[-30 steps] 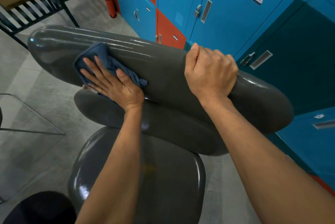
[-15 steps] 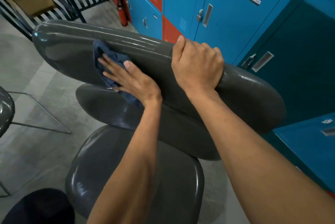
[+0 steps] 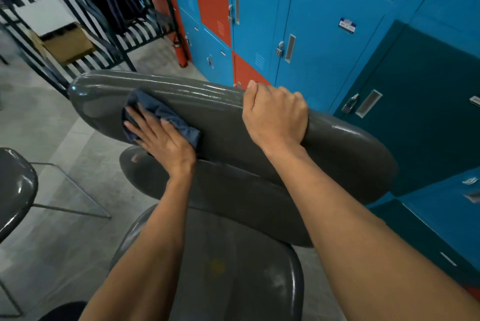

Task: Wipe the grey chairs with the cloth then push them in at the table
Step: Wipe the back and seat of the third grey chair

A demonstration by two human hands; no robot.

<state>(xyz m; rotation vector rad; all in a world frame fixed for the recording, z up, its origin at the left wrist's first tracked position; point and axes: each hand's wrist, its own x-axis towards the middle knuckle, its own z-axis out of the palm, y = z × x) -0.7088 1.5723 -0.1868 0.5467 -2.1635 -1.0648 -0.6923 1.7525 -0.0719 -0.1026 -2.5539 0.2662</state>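
Observation:
A glossy grey chair stands right in front of me, its wide upper backrest point(image 3: 223, 123) across the middle of the view, a second back pad below it and the seat point(image 3: 233, 268) at the bottom. My left hand point(image 3: 161, 136) presses a dark blue cloth point(image 3: 166, 115) flat against the left part of the upper backrest, fingers straight. My right hand point(image 3: 275, 115) grips the top edge of the same backrest, fingers curled over its far side.
Blue and orange lockers point(image 3: 311, 35) line the wall just behind the chair. Another grey chair point(image 3: 15, 185) with a thin metal frame stands at the left edge. A black slatted metal rack point(image 3: 78, 30) holding a cardboard box stands at the back left, with a red extinguisher beside it.
My left hand has slid the cloth along the backrest, first to the right and then back towards its left end. My right hand has kept its grip on the top edge.

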